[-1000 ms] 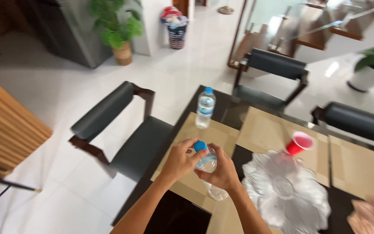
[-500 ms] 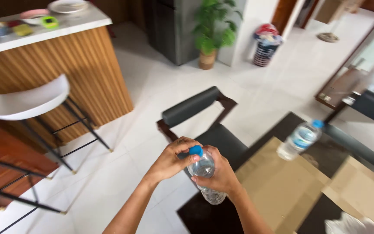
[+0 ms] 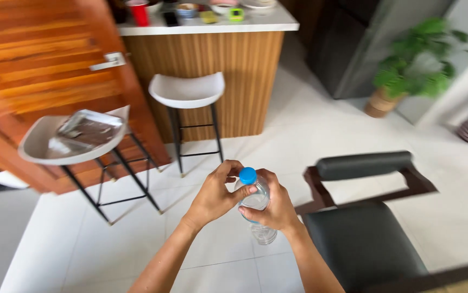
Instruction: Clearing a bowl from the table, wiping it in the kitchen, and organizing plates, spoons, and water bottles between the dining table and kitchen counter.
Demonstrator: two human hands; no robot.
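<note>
A clear plastic bottle [image 3: 257,209] with a blue cap [image 3: 247,175] is held over a white tiled floor [image 3: 321,119] at the centre of the frame.

The bottle body is gripped by the right hand [image 3: 274,209], while the cap is pinched by the fingers of the left hand [image 3: 215,195]. A dark cushioned chair [image 3: 364,244] is seen at lower right. Two white stools [image 3: 188,89] are set before a wood-slatted table [image 3: 217,59] at upper centre, a foil-like sheet [image 3: 84,133] lying on the left one. A potted plant [image 3: 413,70] is placed at upper right.
</note>
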